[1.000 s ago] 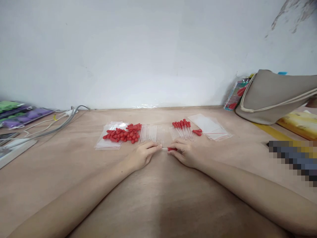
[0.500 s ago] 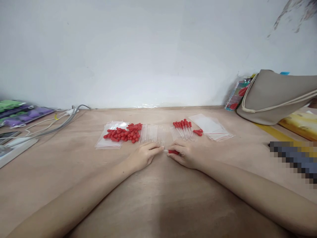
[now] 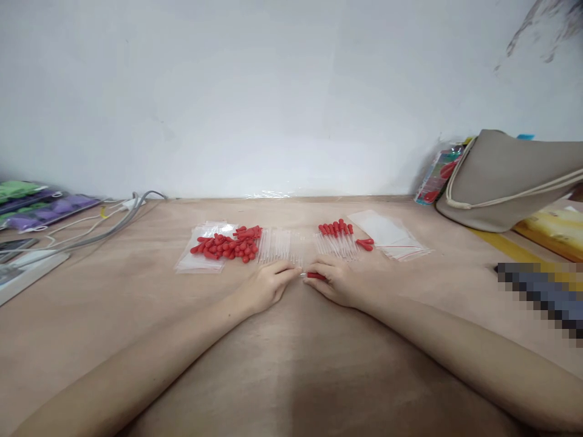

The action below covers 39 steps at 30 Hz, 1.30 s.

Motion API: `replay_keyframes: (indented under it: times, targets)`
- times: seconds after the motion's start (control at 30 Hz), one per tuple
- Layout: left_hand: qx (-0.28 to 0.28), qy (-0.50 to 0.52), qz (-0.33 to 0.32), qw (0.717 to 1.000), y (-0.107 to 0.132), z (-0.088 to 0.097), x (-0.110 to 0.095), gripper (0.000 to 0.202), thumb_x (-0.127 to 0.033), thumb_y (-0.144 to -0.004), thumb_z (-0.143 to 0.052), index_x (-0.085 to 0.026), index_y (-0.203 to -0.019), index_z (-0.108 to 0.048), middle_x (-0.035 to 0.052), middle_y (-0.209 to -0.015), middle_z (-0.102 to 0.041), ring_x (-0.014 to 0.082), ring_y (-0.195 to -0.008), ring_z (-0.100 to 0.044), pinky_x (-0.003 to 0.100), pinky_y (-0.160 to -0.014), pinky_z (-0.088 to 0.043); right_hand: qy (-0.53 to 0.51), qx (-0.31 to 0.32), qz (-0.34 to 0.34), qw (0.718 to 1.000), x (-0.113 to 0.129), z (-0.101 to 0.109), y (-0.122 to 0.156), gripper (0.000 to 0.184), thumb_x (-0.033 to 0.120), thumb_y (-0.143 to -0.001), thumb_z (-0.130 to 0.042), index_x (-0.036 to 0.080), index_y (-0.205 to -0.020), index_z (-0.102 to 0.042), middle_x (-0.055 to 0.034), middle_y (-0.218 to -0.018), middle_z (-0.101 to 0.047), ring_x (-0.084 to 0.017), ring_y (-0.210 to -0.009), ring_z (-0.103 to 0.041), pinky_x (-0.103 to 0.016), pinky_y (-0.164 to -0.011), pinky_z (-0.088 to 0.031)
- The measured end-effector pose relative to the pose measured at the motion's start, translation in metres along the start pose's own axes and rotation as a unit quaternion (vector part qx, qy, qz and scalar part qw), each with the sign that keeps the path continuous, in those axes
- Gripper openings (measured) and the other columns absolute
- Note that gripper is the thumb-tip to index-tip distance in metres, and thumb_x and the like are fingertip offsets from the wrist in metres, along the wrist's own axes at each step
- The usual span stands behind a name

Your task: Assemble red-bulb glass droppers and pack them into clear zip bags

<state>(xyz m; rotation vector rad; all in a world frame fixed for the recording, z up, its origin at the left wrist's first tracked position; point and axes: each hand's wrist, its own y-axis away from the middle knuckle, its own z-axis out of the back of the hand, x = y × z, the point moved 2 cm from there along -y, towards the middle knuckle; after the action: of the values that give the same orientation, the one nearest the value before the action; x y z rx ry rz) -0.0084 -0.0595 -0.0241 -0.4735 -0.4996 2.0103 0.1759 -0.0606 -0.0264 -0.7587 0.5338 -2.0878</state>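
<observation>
Between my two hands, low over the table, is a clear glass dropper tube (image 3: pixel 303 274) with a red rubber bulb (image 3: pixel 316 276) at its right end. My left hand (image 3: pixel 272 282) pinches the tube; its far part is hidden by the fingers. My right hand (image 3: pixel 336 280) is closed around the bulb. Just beyond my left hand lies a row of bare glass tubes (image 3: pixel 276 243), with a heap of loose red bulbs (image 3: pixel 228 244) to its left. Past my right hand, several droppers with red bulbs (image 3: pixel 336 233) lie side by side, and loose red bulbs (image 3: pixel 364 244) rest beside them.
Clear plastic bags (image 3: pixel 200 264) lie partly under the bulb heap, and more bags (image 3: pixel 387 233) lie at the right. Cables (image 3: pixel 122 218) and purple-green packs (image 3: pixel 54 209) occupy the left. A grey-brown bag (image 3: pixel 505 176) stands right, behind a blurred dark object (image 3: pixel 542 294).
My right hand has shifted slightly left and up with the red bulb, so less of the tube shows between my hands. My left hand has barely moved.
</observation>
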Motion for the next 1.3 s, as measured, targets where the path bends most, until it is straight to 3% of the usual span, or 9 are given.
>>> replay_keyframes:
  times: [0.13,0.3,0.47,0.57,0.7,0.83,0.97,1.17,1.3]
  targets:
    - [-0.048,0.036,0.025,0.998,0.0,0.001,-0.003,0.028,-0.018,-0.088,-0.041,-0.017,-0.113,-0.053,0.0081,-0.093,-0.061,0.0152,-0.083,-0.059,0.027,-0.072,-0.05,-0.125,-0.019,-0.072,0.989,-0.002,0.008,-0.006,0.017,0.03,-0.08,-0.055,0.021,-0.091,-0.063,-0.0033,-0.079,-0.061,-0.014,-0.073,-0.058,-0.027,-0.067,-0.047]
    - [-0.05,0.055,0.071,0.995,-0.002,0.007,-0.005,0.044,-0.027,-0.086,-0.049,-0.018,-0.128,-0.04,0.0104,-0.109,-0.057,0.0196,-0.1,-0.054,0.035,-0.085,-0.046,-0.292,-0.133,-0.207,0.924,-0.019,0.026,-0.022,0.035,0.041,-0.068,-0.065,0.019,-0.093,-0.054,-0.0014,-0.078,-0.06,-0.012,-0.071,-0.057,-0.026,-0.064,-0.047]
    - [-0.026,0.061,0.113,0.991,-0.004,0.009,-0.003,0.029,-0.025,-0.086,-0.047,-0.018,-0.113,-0.053,0.0087,-0.105,-0.057,0.0188,-0.097,-0.054,0.035,-0.085,-0.045,-0.213,-0.21,-0.316,0.9,-0.071,0.064,-0.044,0.031,0.044,-0.076,-0.053,0.016,-0.087,-0.059,0.0006,-0.063,-0.056,-0.009,-0.054,-0.051,-0.022,-0.054,-0.042]
    - [-0.006,0.059,0.096,0.994,-0.005,0.006,-0.003,0.021,-0.024,-0.083,-0.051,-0.018,-0.101,-0.06,0.0077,-0.102,-0.057,0.018,-0.094,-0.055,0.033,-0.082,-0.046,-0.046,-0.149,-0.371,0.916,-0.104,0.072,-0.053,0.024,0.035,-0.076,-0.053,0.015,-0.084,-0.063,-0.0015,-0.061,-0.059,-0.011,-0.057,-0.053,-0.023,-0.056,-0.042]
    - [-0.007,0.05,0.093,0.994,-0.004,0.004,-0.003,0.019,-0.022,-0.083,-0.05,-0.018,-0.097,-0.062,0.0074,-0.101,-0.057,0.0178,-0.092,-0.055,0.034,-0.081,-0.046,0.119,-0.067,-0.395,0.909,-0.124,0.056,-0.055,0.022,0.033,-0.074,-0.054,0.016,-0.08,-0.066,-0.0053,-0.073,-0.064,-0.016,-0.068,-0.058,-0.026,-0.063,-0.042]
    - [-0.018,0.03,0.096,0.995,-0.005,0.005,-0.003,0.018,-0.022,-0.082,-0.052,-0.018,-0.095,-0.063,0.0069,-0.098,-0.057,0.0181,-0.09,-0.053,0.035,-0.081,-0.044,0.15,-0.054,-0.402,0.901,-0.123,0.043,-0.051,0.028,0.036,-0.072,-0.056,0.016,-0.088,-0.066,-0.0095,-0.084,-0.065,-0.02,-0.078,-0.058,-0.029,-0.067,-0.041]
    - [-0.04,0.003,0.125,0.991,-0.005,0.006,-0.003,0.016,-0.023,-0.08,-0.053,-0.017,-0.09,-0.064,0.0061,-0.09,-0.058,0.0181,-0.084,-0.052,0.033,-0.076,-0.044,0.211,-0.041,-0.391,0.895,-0.118,0.058,-0.044,0.032,0.037,-0.075,-0.05,0.017,-0.095,-0.064,-0.0077,-0.085,-0.066,-0.019,-0.078,-0.058,-0.028,-0.067,-0.041]
    - [-0.048,-0.052,0.176,0.982,-0.019,-0.001,0.006,0.012,-0.026,-0.078,-0.055,-0.018,-0.076,-0.064,0.0048,-0.089,-0.057,0.0197,-0.086,-0.05,0.035,-0.077,-0.042,0.221,0.143,-0.415,0.871,-0.114,0.094,-0.017,0.015,0.028,-0.067,-0.057,0.017,-0.07,-0.066,-0.0043,-0.069,-0.065,-0.016,-0.067,-0.058,-0.023,-0.055,-0.038]
    - [-0.048,-0.113,0.225,0.967,-0.043,-0.006,0.015,0.012,-0.029,-0.075,-0.057,-0.018,-0.075,-0.061,0.0056,-0.091,-0.056,0.0223,-0.091,-0.047,0.036,-0.081,-0.04,0.187,0.196,-0.429,0.862,-0.113,0.099,-0.004,0.01,0.025,-0.066,-0.059,0.018,-0.068,-0.066,-0.0025,-0.067,-0.066,-0.015,-0.067,-0.059,-0.022,-0.055,-0.038]
